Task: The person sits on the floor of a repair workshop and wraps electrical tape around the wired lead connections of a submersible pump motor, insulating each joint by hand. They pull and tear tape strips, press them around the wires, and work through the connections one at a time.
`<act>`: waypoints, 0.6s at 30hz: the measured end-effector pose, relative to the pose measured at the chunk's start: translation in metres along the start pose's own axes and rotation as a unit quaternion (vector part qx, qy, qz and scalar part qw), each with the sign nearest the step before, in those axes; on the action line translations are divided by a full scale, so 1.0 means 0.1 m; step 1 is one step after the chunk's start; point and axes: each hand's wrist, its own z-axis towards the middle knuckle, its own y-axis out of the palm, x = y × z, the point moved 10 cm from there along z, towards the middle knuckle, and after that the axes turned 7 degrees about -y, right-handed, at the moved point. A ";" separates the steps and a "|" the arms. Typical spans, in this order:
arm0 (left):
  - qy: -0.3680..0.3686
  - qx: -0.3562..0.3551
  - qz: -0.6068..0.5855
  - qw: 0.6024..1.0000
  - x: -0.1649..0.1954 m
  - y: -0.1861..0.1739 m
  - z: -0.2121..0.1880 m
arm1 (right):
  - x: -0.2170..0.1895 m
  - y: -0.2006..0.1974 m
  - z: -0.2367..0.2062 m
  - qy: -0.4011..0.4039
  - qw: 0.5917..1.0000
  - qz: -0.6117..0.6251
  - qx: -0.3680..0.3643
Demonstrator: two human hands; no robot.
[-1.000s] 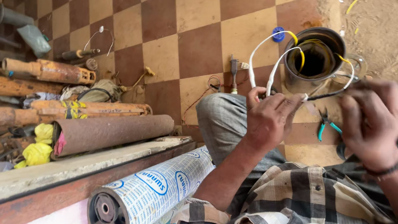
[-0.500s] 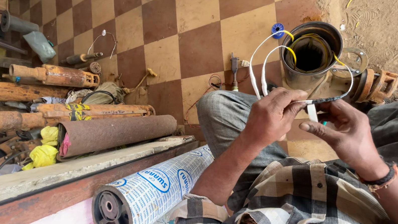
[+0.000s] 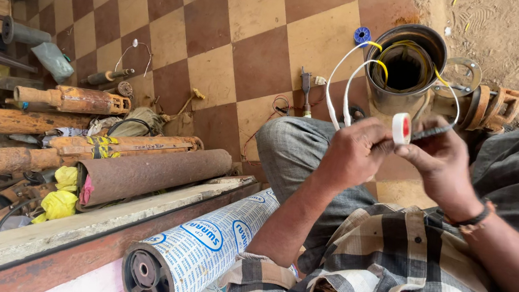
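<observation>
One wrapped item noted. A cylinder [image 3: 203, 251] lies at near centre, tilted, its near end at bottom centre and its far end running up and right under the person's left forearm. It sits just right of the ledge [image 3: 64, 234], alongside it. The wrap [image 3: 222, 237] is a white printed sheet covering the whole barrel, patterned with fine blue print and several blue oval badges with white lettering, repeated along the length. The near end is uncovered, showing a dark round cap [image 3: 144, 277] with a hub. A second patch of the same wrap shows just below, at the bottom edge. No signs or screens seen.
</observation>
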 end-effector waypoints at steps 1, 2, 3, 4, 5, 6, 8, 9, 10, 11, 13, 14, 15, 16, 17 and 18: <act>0.014 -0.004 -0.004 1.000 0.04 0.02 -0.01 | -0.03 0.07 0.06 -0.031 0.999 0.015 0.012; 0.006 -0.001 0.004 1.000 0.05 0.04 -0.02 | -0.09 0.15 0.11 -0.059 0.998 0.029 0.025; -0.003 0.005 0.014 1.000 0.04 0.04 -0.03 | -0.15 0.23 0.14 -0.076 0.995 0.055 0.024; -0.010 0.013 0.025 1.000 0.03 0.03 -0.04 | -0.21 0.28 0.18 -0.096 0.992 0.082 0.021; -0.008 0.021 0.026 0.999 0.03 0.01 -0.04 | -0.31 0.32 0.23 -0.119 0.987 0.107 0.018; -0.008 0.027 0.025 0.999 0.03 0.00 -0.04 | -0.39 0.42 0.27 -0.119 0.990 0.070 -0.037; -0.001 0.035 0.014 0.999 0.01 -0.03 -0.05 | -0.52 0.53 0.28 -0.117 0.982 -0.006 -0.147; 0.007 0.041 0.005 0.999 0.00 -0.05 -0.03 | -0.52 0.50 0.30 -0.099 0.980 -0.032 -0.172; 0.012 0.048 -0.003 0.999 -0.01 -0.08 -0.04 | -0.52 0.46 0.31 -0.080 0.975 -0.057 -0.198; 0.003 0.039 -0.013 0.999 -0.05 -0.07 -0.03 | -0.48 0.43 0.31 -0.060 0.969 -0.082 -0.225; -0.012 0.015 -0.034 0.999 -0.10 -0.02 -0.03 | -0.44 0.35 0.35 -0.041 0.967 -0.098 -0.233; -0.018 0.013 -0.025 0.999 -0.13 -0.02 -0.02 | -0.43 0.32 0.36 -0.034 0.966 -0.107 -0.235; -0.025 0.010 -0.016 1.000 -0.15 -0.01 -0.02 | -0.48 0.30 0.38 -0.066 0.959 -0.136 -0.238; -0.033 0.009 -0.005 0.999 -0.17 -0.01 -0.02 | -0.54 0.31 0.38 -0.097 0.951 -0.163 -0.243; -0.031 0.015 -0.014 0.999 -0.17 -0.02 -0.02 | -0.59 0.32 0.38 -0.127 0.941 -0.190 -0.248; -0.029 0.020 -0.024 0.999 -0.17 -0.03 -0.02 | -0.67 0.36 0.36 -0.165 0.931 -0.199 -0.256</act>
